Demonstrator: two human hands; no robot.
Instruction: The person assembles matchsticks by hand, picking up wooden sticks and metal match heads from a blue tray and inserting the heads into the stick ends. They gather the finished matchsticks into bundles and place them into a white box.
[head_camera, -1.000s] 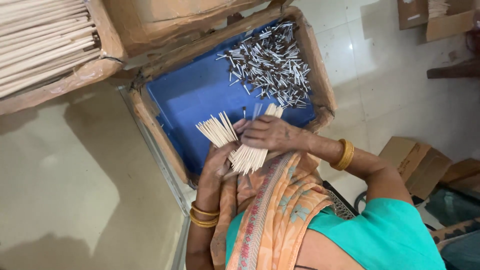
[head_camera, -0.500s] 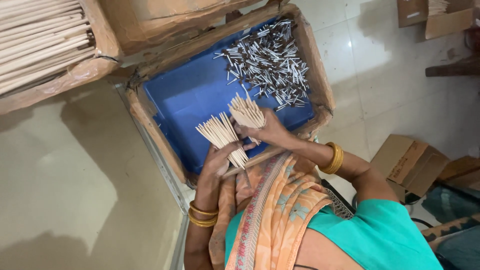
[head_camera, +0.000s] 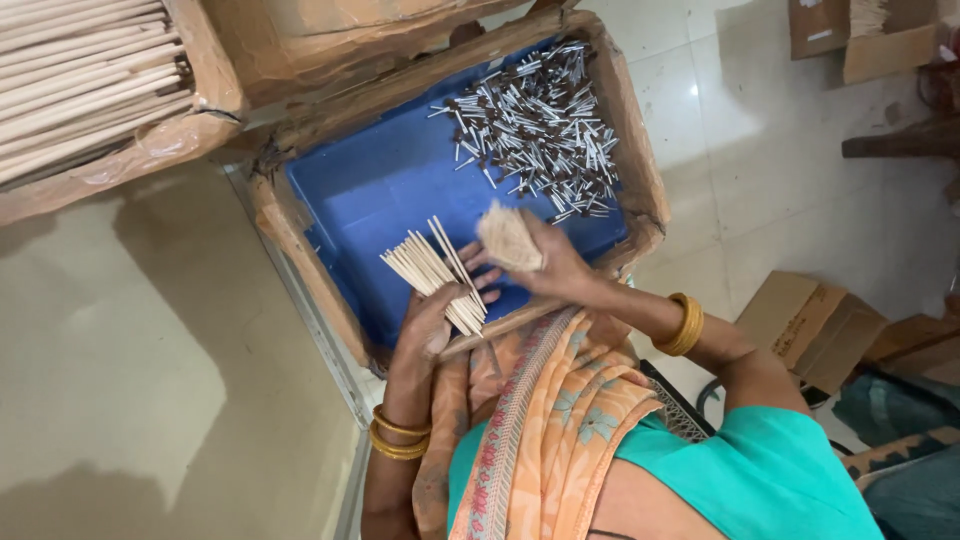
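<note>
- The left hand (head_camera: 432, 322) grips a fanned bunch of thin pale wooden sticks (head_camera: 432, 272) over the blue-lined cardboard tray (head_camera: 390, 195).
- The right hand (head_camera: 545, 268) closes on a tighter bundle of sticks (head_camera: 507, 235), ends up.
- A heap of dark-tipped short sticks (head_camera: 535, 125) lies at the tray's far end.
- The step looks like sorting into bundles; the next move calls for squaring the ends evenly.

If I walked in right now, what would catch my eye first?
Probably the blue tray inside a worn cardboard box, with a heap of dark-tipped sticks in its far corner. Over its near edge, the left hand fans out pale thin sticks, while the right hand grips a tight bundle.
</note>
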